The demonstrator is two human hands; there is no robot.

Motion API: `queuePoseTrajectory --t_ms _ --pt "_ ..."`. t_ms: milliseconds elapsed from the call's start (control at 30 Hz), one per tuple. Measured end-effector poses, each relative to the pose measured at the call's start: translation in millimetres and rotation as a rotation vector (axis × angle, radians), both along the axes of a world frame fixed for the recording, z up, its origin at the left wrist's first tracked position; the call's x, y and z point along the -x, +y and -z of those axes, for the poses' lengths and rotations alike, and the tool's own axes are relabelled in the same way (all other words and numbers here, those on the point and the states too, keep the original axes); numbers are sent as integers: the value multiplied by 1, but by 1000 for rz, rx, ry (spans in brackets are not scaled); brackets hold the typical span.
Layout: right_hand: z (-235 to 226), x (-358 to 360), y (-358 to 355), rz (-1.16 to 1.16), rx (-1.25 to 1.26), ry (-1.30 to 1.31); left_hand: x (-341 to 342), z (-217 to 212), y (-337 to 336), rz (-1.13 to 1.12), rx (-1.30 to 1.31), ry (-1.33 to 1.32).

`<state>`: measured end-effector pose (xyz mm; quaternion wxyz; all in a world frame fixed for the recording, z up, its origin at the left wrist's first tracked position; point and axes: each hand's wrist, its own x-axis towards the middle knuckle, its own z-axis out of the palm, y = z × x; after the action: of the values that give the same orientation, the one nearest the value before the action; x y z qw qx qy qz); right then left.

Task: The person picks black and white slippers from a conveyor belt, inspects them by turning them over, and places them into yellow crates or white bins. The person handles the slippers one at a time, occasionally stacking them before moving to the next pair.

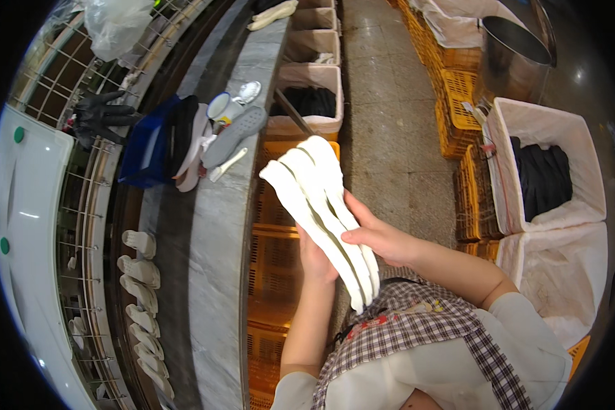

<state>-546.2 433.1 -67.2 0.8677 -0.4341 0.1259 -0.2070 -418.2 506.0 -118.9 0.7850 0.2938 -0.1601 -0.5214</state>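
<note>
A fanned stack of three white shoe soles [307,198] is held in front of me, over the gap between the counter and the aisle. My left hand [314,256] supports the stack from its left and underneath, with its fingers mostly hidden. On the other side, my right hand [376,236] grips the soles, thumb over the edge of the nearest one. The soles stand partly on edge, with narrow gaps between them, and their lower ends point toward my checked apron [403,328].
On the left runs a grey marble counter [219,307] with grey soles [236,137], a blue bin [143,147] and a row of white shoes [143,270]. Orange crates [273,273] stand below it. At right, a lined crate [584,137] holds black soles [543,178]; a metal bucket [516,61] stands behind.
</note>
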Motion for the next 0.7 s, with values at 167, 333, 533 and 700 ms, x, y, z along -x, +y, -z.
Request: queuePoseTrajectory --t_ms 167,333,533,700 --pt "6 7 -3 -1 -69 98 12 7 1 17 -123 158" --pt "9 8 -3 -2 -84 204 15 15 4 2 -160 225" --pt "15 8 0 -10 -98 269 12 18 8 -12 -97 167" --pt "21 15 3 -40 48 99 11 12 13 -151 -142 -235"
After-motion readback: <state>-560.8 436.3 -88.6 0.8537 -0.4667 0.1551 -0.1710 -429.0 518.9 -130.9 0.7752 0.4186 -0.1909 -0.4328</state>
